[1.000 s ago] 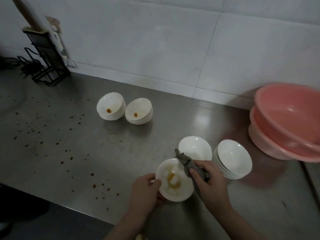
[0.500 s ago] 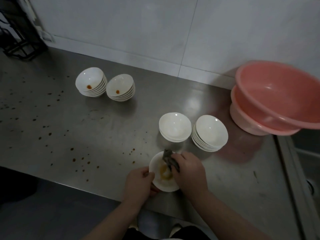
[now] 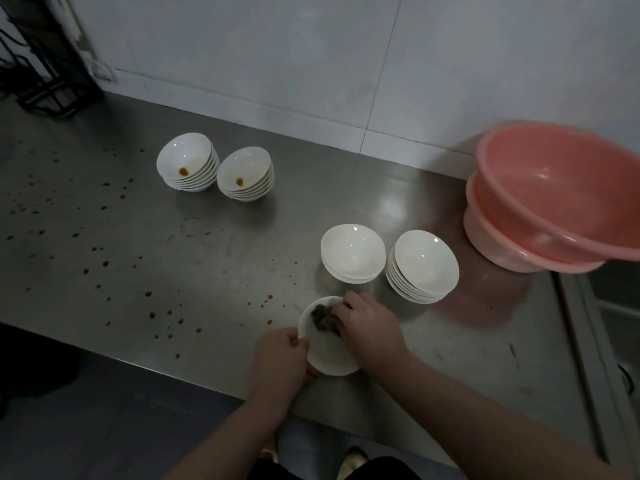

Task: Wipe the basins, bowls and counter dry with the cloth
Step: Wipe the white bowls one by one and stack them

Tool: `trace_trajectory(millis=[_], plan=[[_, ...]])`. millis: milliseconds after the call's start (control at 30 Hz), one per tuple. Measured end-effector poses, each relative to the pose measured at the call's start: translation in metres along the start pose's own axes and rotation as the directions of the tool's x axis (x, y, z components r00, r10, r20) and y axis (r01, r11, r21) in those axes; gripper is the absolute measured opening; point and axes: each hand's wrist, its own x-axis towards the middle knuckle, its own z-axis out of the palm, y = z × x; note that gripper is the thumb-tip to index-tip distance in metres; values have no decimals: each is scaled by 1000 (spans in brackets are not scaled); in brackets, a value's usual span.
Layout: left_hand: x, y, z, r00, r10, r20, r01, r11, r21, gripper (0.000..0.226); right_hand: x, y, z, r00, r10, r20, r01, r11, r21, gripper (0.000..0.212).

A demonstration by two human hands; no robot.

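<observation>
Bowl (image 3: pixel 329 351) low centre of frame, near tabletop (image 3: pixel 207 254) edge – left hand (image 3: pixel 280 355) grips rim, right hand (image 3: pixel 370 327) presses bunched cloth (image 3: pixel 323 318) inside. Bowl likely light, slick, breakable – hold rim firmly.

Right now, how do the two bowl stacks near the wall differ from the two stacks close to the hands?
The far stacks each show a brown drop in the top bowl; the near stacks look clean on top. The far stacks stand close together, apparently touching; the near stacks have a small gap between them. The far stacks lie near brown spatter on the counter; the near stacks stand beside the pink basins. All are white bowls, stacked upright.
</observation>
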Motion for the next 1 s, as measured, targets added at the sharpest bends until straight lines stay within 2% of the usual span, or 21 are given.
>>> trace_trajectory(millis=[100,167,267,333,400,467,533,600,667,733,800,900,1000], plan=[[3,-3,1,1000,24,-20,-23,998,56,26,-5,-21,15,995,97,-3,-91,950,300,22],[3,-2,-1,999,15,-38,-13,999,37,28,-10,-18,16,994,18,104,-48,954,297,26],[3,0,-5,999,-22,-46,20,999,-32,29,-11,5,3,976,-154,156,102,949,298,27],[2,0,-5,999,-26,-38,24,999,-48,29,-10,18,2,983,-176,58,162,969,186,25],[0,0,-5,999,-10,-34,9,999,-40,30,-12,22,9,979,-167,-115,179,978,105,15],[-1,0,-5,999,13,-38,-14,1000,-26,32,-19,16,17,961,-70,-268,112,983,145,14],[-3,1,-5,999,32,-44,-32,999,-4,34,-27,9,25,933,109,-344,0,953,302,18],[-4,2,-5,998,27,-48,-29,999,-26,33,-30,1,21,898,311,-311,-116,850,513,18],[-6,3,-9,999,8,-47,-11,998,-70,27,-30,-2,6,855,486,-181,-216,652,727,24],[-7,6,-16,999,9,-47,-14,993,-120,20,-28,2,-11,827,559,-55,-238,437,867,34],[-7,14,-23,999,7,-49,-16,982,-187,16,-26,8,-25,807,590,7,-206,270,941,30],[-1,40,-28,998,18,-52,-32,960,-279,14,-20,17,-42,740,670,62,-172,99,980,11],[13,74,-25,996,71,-49,-83,949,-304,11,-13,25,-51,680,730,63,-164,67,984,12]])
